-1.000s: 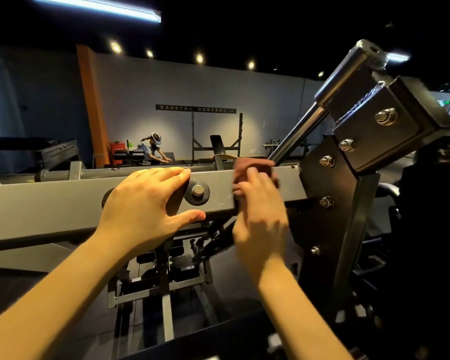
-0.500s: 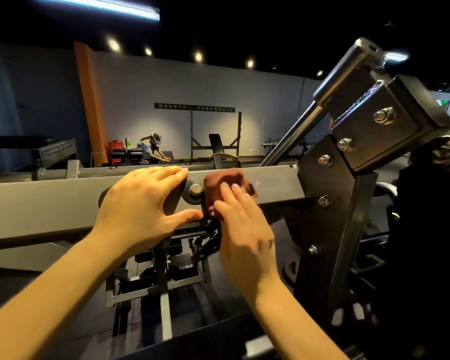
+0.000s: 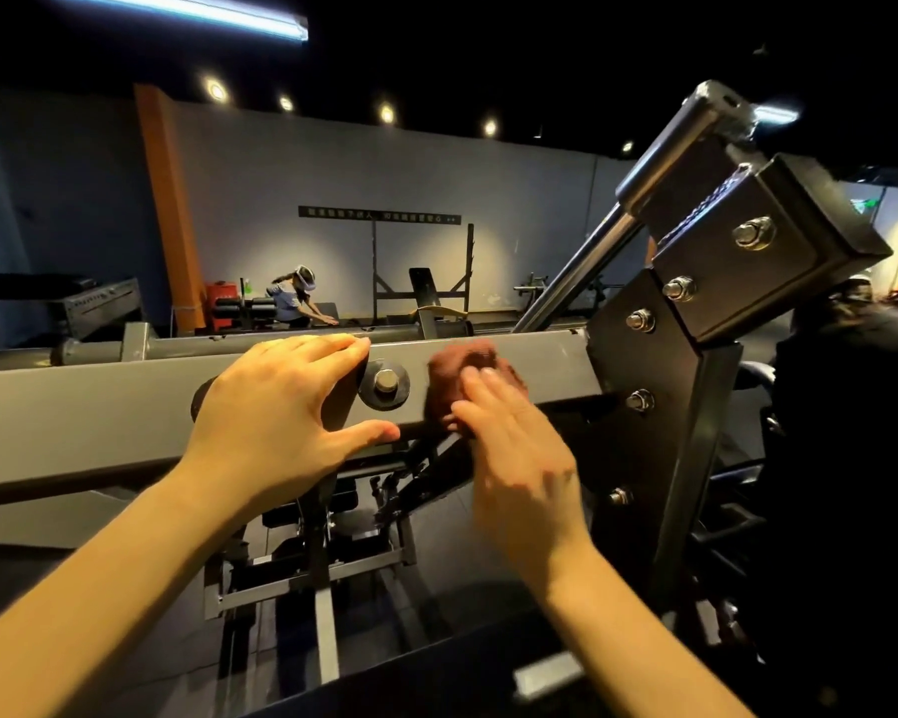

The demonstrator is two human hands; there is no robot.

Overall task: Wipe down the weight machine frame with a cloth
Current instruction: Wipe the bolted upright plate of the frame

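Under right hand point(image 3: 514, 448), cloth point(image 3: 460, 375)

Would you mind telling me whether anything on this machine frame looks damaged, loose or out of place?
Nothing stands out. The grey beam looks intact, its bolt sits flush, and the right hand presses the brown cloth on it while the left hand steadies it.

The room is dim, lit by a bright ceiling tube point(image 3: 177, 13) at upper left and a row of small spotlights point(image 3: 387, 114) that throw pale pools on the far wall point(image 3: 384, 168). Glare glints off the machine's bolts point(image 3: 754, 233), while its underside sinks into deep shadow. The right hand point(image 3: 519, 458) is motion-blurred, and wide-angle distortion bends straight lines near the edges.
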